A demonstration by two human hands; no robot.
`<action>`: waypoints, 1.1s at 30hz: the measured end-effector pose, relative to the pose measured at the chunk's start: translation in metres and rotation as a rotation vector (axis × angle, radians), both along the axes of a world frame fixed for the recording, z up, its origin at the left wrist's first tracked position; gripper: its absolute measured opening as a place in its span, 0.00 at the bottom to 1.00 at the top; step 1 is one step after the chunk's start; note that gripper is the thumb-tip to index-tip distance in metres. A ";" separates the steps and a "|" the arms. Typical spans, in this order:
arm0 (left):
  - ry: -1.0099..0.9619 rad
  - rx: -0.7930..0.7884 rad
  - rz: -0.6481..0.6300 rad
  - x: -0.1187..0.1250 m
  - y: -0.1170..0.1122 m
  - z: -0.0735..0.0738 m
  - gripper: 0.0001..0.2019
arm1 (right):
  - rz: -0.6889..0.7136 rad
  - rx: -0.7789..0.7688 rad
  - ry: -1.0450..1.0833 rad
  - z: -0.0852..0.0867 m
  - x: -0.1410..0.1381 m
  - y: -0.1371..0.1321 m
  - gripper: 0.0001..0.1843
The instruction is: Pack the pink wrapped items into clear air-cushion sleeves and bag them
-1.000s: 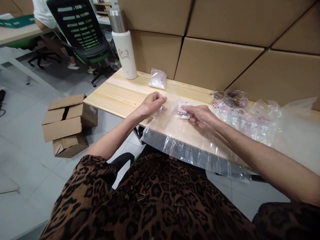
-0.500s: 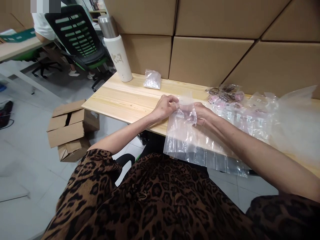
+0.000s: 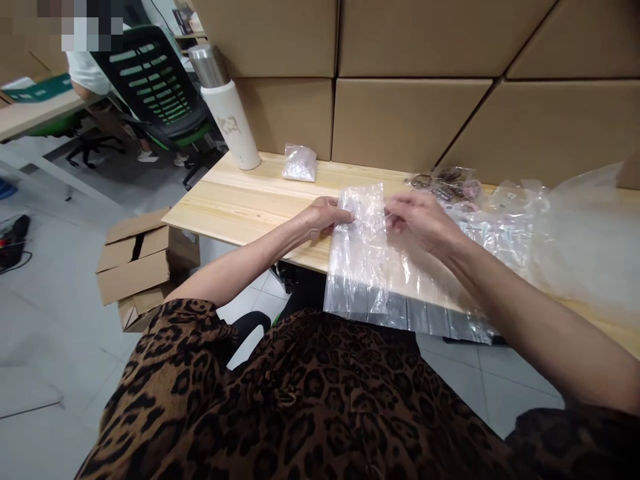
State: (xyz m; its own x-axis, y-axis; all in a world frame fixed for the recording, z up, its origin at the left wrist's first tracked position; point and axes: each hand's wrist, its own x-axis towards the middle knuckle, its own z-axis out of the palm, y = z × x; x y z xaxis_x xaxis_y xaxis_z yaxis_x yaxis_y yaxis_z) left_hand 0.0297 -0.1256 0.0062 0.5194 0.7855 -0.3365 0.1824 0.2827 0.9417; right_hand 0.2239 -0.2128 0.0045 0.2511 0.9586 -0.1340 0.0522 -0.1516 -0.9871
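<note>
My left hand (image 3: pixel 327 217) pinches the left side of a clear plastic bag (image 3: pixel 361 247), its thumb lying across the front. The bag is flat, wrinkled and upright, hanging down past the desk's front edge. At its upper right edge, my right hand (image 3: pixel 417 217) has its fingers curled together on the plastic; the fingertips are slightly blurred. More clear plastic with lengthwise seams (image 3: pixel 425 310) spreads to the right under my right forearm and droops over the edge. Behind the right hand lie clear packets with pink and brown contents (image 3: pixel 450 183).
On the wooden desk (image 3: pixel 225 207) stand a white flask with a steel cap (image 3: pixel 231 123) and a small clear packet (image 3: pixel 299 164). Stacked cardboard boxes (image 3: pixel 410 120) wall the back. An open carton (image 3: pixel 135 257) sits on the floor at left, near an office chair (image 3: pixel 155 80) and a person.
The upper part of the bag, bunched between my hands before, now stands flat and spread. My right hand has shifted slightly right and turned; my left thumb now lies over the bag's front.
</note>
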 end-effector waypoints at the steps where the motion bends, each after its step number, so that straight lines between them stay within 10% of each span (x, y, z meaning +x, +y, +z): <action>1: -0.013 0.003 0.018 0.002 -0.002 0.000 0.11 | -0.067 0.109 -0.052 0.005 -0.001 -0.006 0.06; 4: -0.033 0.029 0.066 0.008 -0.010 0.001 0.10 | -0.103 0.306 -0.187 0.013 -0.015 -0.023 0.09; 13: -0.119 -0.154 0.071 0.009 -0.023 0.011 0.10 | 0.027 0.134 0.145 -0.008 -0.063 -0.023 0.32; 19: -0.171 -0.182 0.111 0.015 -0.028 0.004 0.08 | -0.177 -0.004 0.297 -0.011 -0.042 -0.024 0.27; 25: -0.145 -0.150 -0.147 0.029 -0.026 -0.006 0.14 | -0.039 0.036 0.533 -0.006 -0.018 -0.051 0.27; 33: -0.536 -0.508 -0.123 0.054 -0.047 -0.006 0.04 | 0.021 0.009 0.533 -0.002 0.003 -0.058 0.22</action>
